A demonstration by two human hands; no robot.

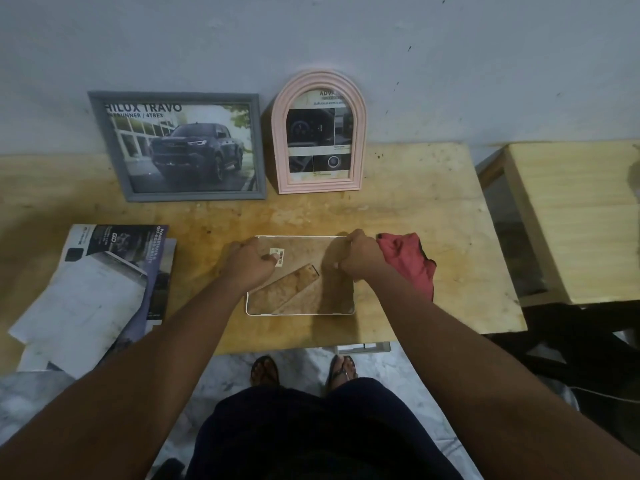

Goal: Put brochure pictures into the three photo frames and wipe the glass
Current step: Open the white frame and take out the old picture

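Near the front edge of the wooden table (433,202), a white-rimmed photo frame (343,292) lies face down, its brown backing board turned up and a folded stand flap (287,285) slanting across it. Both hands are on this frame, set apart at its far corners. The left hand (247,263) rests with curled fingers on the far left part of the backing, beside a small yellow sticker (278,257); whether it pinches anything there I cannot tell. The right hand (358,259) has its fingers curled over the frame's far right corner, gripping the edge.

Just right of that hand, touching it, lies a crumpled red cloth (410,263). At the near left of the table a loose pile of brochures (114,258) is spread, partly overhanging the edge.

Against the wall (311,36) at the far side, a grey rectangular frame (197,195) leans with a picture of a dark pickup truck in it. Beside it on the right stands a pink arched frame (318,185) holding a page with dashboard pictures. The two frames stand close together but apart.
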